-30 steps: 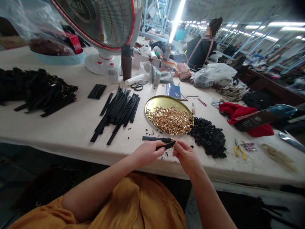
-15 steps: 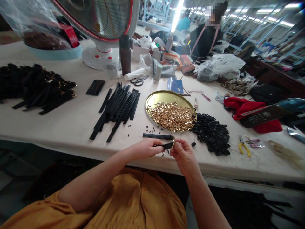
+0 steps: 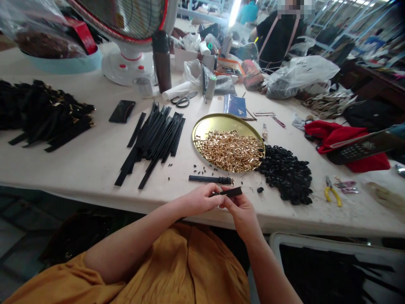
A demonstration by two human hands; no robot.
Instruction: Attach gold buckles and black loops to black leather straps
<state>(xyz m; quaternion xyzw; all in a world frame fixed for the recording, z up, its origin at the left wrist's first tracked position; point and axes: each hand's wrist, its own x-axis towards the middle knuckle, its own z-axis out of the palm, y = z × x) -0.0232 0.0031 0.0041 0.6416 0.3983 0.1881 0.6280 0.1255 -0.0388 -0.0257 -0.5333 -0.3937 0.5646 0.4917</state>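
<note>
- The tabletop (image 3: 79, 177) carries everything here; its pale cover looks smooth and should let narrow strips slide easily.
- A bundle of black straps (image 3: 155, 135) lies left of the tray; its strips look flat, straight and fairly stiff, likely best lifted singly by an end.
- The round gold tray (image 3: 210, 122) seems thin and rigid; its rim gives the clearest hold.
- The left hand (image 3: 200, 200) has its thumb and fingers pinched together on one part of the held strap.
- The right hand (image 3: 245, 209) is closed on that same piece, nearer its free end.
- The held strap (image 3: 233, 192) is between both hands, just above the tabletop's near edge. It looks light, bendable yet springy, and hardly fragile; a pinch across its flat faces, close to the end being worked, should stop it twisting.
- The gold pieces (image 3: 232, 150) in the tray look hard, light and slippery, suiting fingertips.
</note>
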